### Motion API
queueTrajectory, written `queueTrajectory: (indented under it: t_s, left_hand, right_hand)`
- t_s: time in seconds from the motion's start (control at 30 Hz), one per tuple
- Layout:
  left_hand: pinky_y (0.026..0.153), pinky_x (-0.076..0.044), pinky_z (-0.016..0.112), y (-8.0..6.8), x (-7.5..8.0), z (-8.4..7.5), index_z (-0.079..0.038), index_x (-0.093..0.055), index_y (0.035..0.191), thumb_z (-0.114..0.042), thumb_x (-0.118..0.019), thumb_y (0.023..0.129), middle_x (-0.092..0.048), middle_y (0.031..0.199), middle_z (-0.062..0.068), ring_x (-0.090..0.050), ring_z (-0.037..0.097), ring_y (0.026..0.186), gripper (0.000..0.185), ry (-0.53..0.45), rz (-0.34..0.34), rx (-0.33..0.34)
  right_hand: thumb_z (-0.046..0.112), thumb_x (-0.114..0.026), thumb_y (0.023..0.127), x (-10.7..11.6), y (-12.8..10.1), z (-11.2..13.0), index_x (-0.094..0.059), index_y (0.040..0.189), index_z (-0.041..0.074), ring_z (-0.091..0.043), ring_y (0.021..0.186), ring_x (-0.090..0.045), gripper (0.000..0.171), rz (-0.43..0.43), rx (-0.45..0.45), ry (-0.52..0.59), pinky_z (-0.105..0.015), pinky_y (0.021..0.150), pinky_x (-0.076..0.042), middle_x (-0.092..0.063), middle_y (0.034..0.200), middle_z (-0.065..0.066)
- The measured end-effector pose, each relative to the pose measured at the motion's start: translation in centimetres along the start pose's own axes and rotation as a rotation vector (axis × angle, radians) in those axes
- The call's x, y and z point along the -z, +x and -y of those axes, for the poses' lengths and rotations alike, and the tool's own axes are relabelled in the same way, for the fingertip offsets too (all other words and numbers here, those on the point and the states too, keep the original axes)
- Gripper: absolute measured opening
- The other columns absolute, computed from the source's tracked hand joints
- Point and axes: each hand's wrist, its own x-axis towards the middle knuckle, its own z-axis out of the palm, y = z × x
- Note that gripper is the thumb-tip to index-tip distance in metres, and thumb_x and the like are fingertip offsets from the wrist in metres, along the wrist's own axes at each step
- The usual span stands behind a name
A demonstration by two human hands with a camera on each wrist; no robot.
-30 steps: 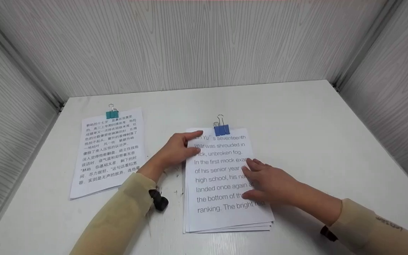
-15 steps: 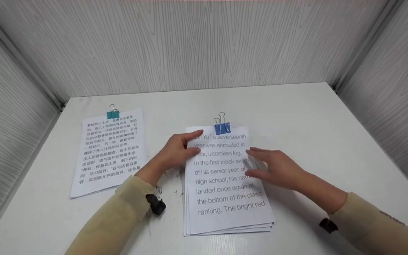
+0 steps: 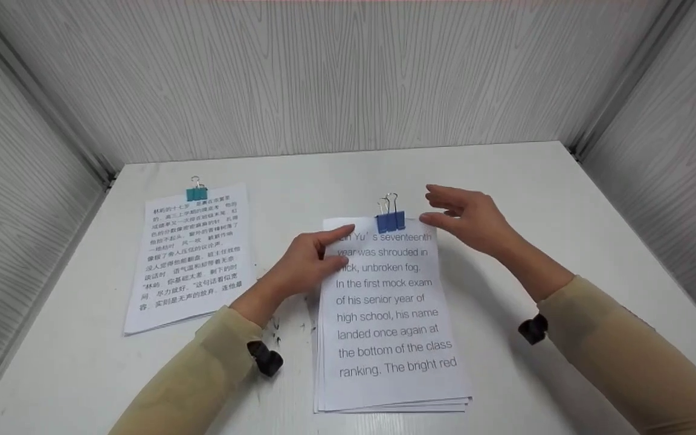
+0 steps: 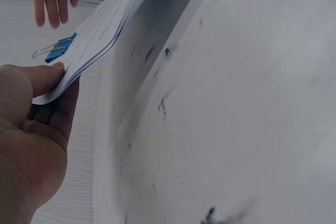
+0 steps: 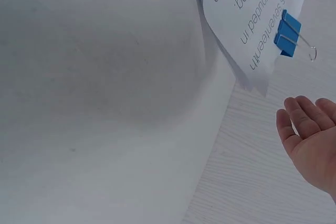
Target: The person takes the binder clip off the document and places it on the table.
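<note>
A stack of English-text sheets point(image 3: 390, 314) lies on the white table point(image 3: 505, 175), bound at its top edge by a blue binder clip point(image 3: 390, 220). My left hand point(image 3: 306, 260) rests on the stack's top left corner, index finger and thumb lying on the paper. My right hand point(image 3: 466, 220) hovers just right of the clip with relaxed fingers, holding nothing. The left wrist view shows the left hand point(image 4: 26, 129) at the stack point(image 4: 100, 30), with the clip point(image 4: 59, 48) beyond. In the right wrist view the clip point(image 5: 287, 39) sits above the empty right hand point(image 5: 310, 135).
A second stack with Chinese text point(image 3: 194, 254), held by a teal binder clip point(image 3: 196, 193), lies at the left of the table. Grey wood-grain walls point(image 3: 336, 78) close in the back and both sides. Small dark specks mark the table near my left wrist.
My right hand lifted off the middle of the English stack and moved up and away to beside the blue clip. The left hand stayed on the corner.
</note>
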Motion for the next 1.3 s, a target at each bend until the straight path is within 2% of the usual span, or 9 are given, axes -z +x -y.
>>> queueTrajectory:
  t_s: [0.2,0.43,0.57,0.7,0.9,1.3]
  left_hand:
    - [0.067,-0.057,0.028,-0.3,-0.6,-0.4,-0.023,-0.053,0.158,-0.010,-0.071,0.100,-0.079,0.111,0.003,-0.075,0.020,0.075,0.062,0.021,0.016,-0.041]
    - [0.066,-0.057,0.028,-0.4,-1.1,-0.8,-0.025,-0.054,0.157,-0.010,-0.071,0.100,-0.080,0.109,0.004,-0.076,0.020,0.077,0.061,0.009,0.019,-0.055]
    - [0.066,-0.058,0.028,-0.6,-1.3,-0.9,-0.025,-0.053,0.157,-0.009,-0.070,0.100,-0.079,0.113,0.004,-0.076,0.020,0.078,0.062,-0.005,0.027,-0.055]
    - [0.066,-0.058,0.028,-0.5,-1.5,-1.0,-0.024,-0.053,0.157,-0.009,-0.070,0.101,-0.079,0.111,0.003,-0.076,0.020,0.078,0.061,-0.002,0.036,-0.060]
    - [0.069,-0.058,0.029,-0.4,-1.7,-1.2,-0.027,-0.054,0.157,-0.010,-0.070,0.102,-0.079,0.112,0.002,-0.077,0.020,0.082,0.061,-0.019,0.051,-0.058]
    - [0.068,-0.059,0.029,-0.1,-1.9,-1.2,-0.027,-0.054,0.157,-0.009,-0.071,0.101,-0.079,0.115,0.002,-0.077,0.020,0.082,0.061,-0.023,0.047,-0.081]
  right_hand:
    - [0.040,-0.077,0.099,0.5,2.2,-0.8,-0.052,0.158,0.014,-0.021,0.135,-0.062,0.069,0.049,-0.025,0.172,-0.042,0.115,-0.046,-0.063,0.148,-0.008]
    - [0.026,-0.071,0.105,1.1,4.1,-0.9,-0.051,0.157,0.006,-0.024,0.137,-0.060,0.060,0.157,-0.008,0.360,-0.035,0.111,-0.050,-0.062,0.149,-0.013]
    - [0.029,-0.069,0.106,1.1,4.7,-0.8,-0.051,0.158,0.008,-0.025,0.137,-0.060,0.059,0.227,-0.027,0.379,-0.037,0.110,-0.051,-0.061,0.151,-0.012]
    - [0.025,-0.065,0.109,1.1,5.1,-1.0,-0.049,0.159,0.009,-0.025,0.137,-0.061,0.055,0.305,-0.069,0.406,-0.039,0.112,-0.050,-0.059,0.153,-0.014]
    - [0.023,-0.065,0.109,1.1,5.2,-0.9,-0.045,0.161,0.004,-0.027,0.138,-0.059,0.059,0.408,-0.102,0.465,-0.040,0.111,-0.050,-0.058,0.152,-0.020]
    - [0.022,-0.067,0.107,1.0,5.4,-0.3,-0.055,0.153,0.001,-0.025,0.133,-0.063,0.052,0.410,-0.152,0.475,-0.037,0.108,-0.052,-0.061,0.149,-0.017]
